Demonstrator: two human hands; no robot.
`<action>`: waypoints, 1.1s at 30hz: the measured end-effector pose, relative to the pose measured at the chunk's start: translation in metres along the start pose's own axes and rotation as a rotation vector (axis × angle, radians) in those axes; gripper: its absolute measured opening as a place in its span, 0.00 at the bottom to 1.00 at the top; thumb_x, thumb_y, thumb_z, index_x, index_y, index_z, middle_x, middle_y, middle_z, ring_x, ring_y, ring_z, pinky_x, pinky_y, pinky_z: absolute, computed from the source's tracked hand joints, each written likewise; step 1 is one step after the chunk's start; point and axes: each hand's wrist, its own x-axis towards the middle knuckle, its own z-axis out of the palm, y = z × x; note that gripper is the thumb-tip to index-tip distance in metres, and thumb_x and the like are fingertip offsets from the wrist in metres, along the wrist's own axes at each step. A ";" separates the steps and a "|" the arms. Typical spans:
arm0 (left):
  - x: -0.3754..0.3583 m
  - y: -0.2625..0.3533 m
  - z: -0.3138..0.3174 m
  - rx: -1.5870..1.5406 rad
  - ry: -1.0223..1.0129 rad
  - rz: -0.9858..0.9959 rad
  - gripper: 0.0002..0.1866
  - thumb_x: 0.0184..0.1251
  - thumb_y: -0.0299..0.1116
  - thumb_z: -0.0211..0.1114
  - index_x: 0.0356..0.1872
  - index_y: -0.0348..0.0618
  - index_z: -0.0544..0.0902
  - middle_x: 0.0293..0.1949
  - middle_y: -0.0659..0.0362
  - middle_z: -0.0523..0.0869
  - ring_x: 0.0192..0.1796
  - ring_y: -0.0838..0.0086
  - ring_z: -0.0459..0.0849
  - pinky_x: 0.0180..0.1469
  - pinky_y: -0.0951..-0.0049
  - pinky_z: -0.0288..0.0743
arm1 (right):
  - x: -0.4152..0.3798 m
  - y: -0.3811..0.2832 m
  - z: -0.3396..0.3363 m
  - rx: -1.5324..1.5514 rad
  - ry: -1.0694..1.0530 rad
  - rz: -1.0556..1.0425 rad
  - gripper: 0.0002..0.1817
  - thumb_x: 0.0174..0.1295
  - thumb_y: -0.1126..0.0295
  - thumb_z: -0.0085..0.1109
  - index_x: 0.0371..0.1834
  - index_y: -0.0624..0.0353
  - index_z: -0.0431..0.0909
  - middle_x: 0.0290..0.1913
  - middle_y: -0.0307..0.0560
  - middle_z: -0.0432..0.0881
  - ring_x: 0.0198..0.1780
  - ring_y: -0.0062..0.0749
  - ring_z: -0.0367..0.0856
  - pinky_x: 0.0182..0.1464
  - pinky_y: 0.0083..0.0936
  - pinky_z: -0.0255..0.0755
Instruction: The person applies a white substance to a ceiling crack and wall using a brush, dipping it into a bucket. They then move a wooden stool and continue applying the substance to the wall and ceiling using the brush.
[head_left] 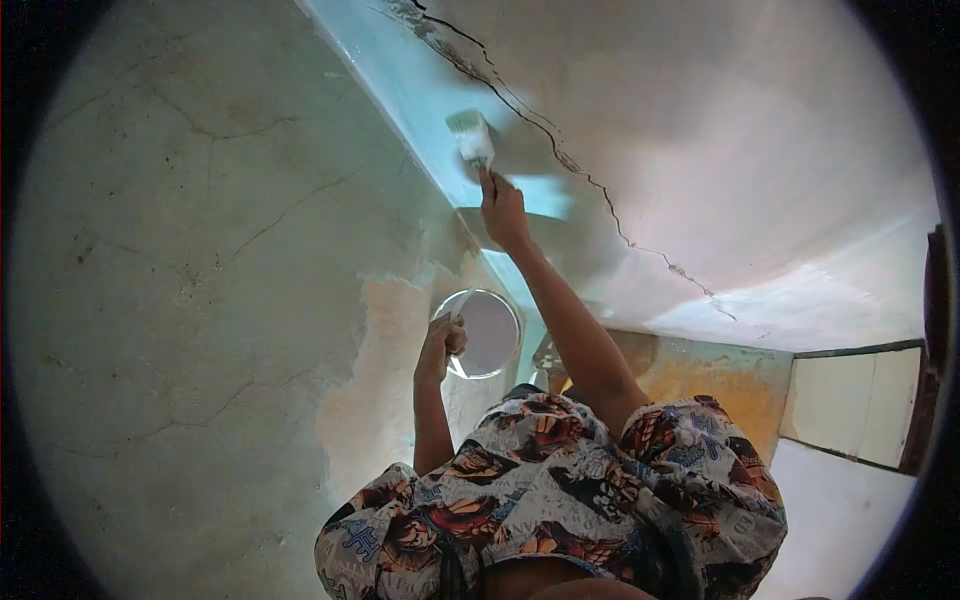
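Note:
My right hand is closed on the handle of a wide brush, raised at the upper middle. The brush's pale bristles lie at or close to the light blue-white surface; contact is not clear. Lower down, my left hand is closed around the handle of a round bucket, beside the greenish wall. Smooth, pale grey-white contents show inside the bucket.
A long, dark crack runs diagonally across the pale surface right of the brush. The greenish wall at the left has thin cracks. At the lower right stand an orange-stained wall and a pale, dark-framed panel.

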 end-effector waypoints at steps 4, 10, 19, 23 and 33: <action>0.002 -0.005 -0.002 -0.024 -0.023 0.046 0.09 0.55 0.32 0.53 0.21 0.51 0.62 0.13 0.71 0.54 0.14 0.85 0.50 0.17 0.79 0.45 | -0.041 0.067 0.005 -0.172 -0.125 0.240 0.23 0.67 0.56 0.44 0.37 0.70 0.74 0.30 0.69 0.76 0.34 0.64 0.75 0.35 0.48 0.65; 0.001 -0.011 -0.005 -0.073 0.007 0.077 0.09 0.55 0.31 0.53 0.21 0.51 0.61 0.13 0.71 0.54 0.14 0.86 0.50 0.16 0.80 0.43 | -0.057 0.093 0.000 -0.144 -0.178 0.152 0.29 0.67 0.50 0.43 0.26 0.70 0.72 0.19 0.62 0.71 0.21 0.51 0.68 0.28 0.43 0.61; 0.009 -0.024 -0.020 -0.004 -0.101 0.107 0.15 0.62 0.45 0.54 0.25 0.47 0.65 0.14 0.70 0.56 0.15 0.84 0.53 0.17 0.80 0.47 | 0.044 -0.089 -0.020 0.015 -0.057 -0.155 0.26 0.69 0.53 0.42 0.24 0.68 0.71 0.18 0.61 0.68 0.19 0.46 0.64 0.25 0.38 0.60; 0.003 -0.016 -0.014 -0.012 -0.056 0.082 0.11 0.59 0.39 0.53 0.23 0.49 0.63 0.14 0.71 0.55 0.14 0.85 0.52 0.16 0.80 0.46 | 0.008 0.003 -0.006 -0.095 0.014 -0.110 0.26 0.69 0.53 0.41 0.28 0.70 0.73 0.20 0.63 0.71 0.20 0.50 0.68 0.26 0.39 0.62; -0.005 0.004 -0.006 0.005 -0.165 0.059 0.10 0.55 0.34 0.55 0.23 0.52 0.62 0.15 0.72 0.54 0.14 0.86 0.50 0.16 0.81 0.44 | -0.113 0.130 -0.099 -0.235 -0.280 0.343 0.27 0.69 0.53 0.40 0.27 0.68 0.74 0.19 0.55 0.72 0.23 0.45 0.70 0.29 0.37 0.64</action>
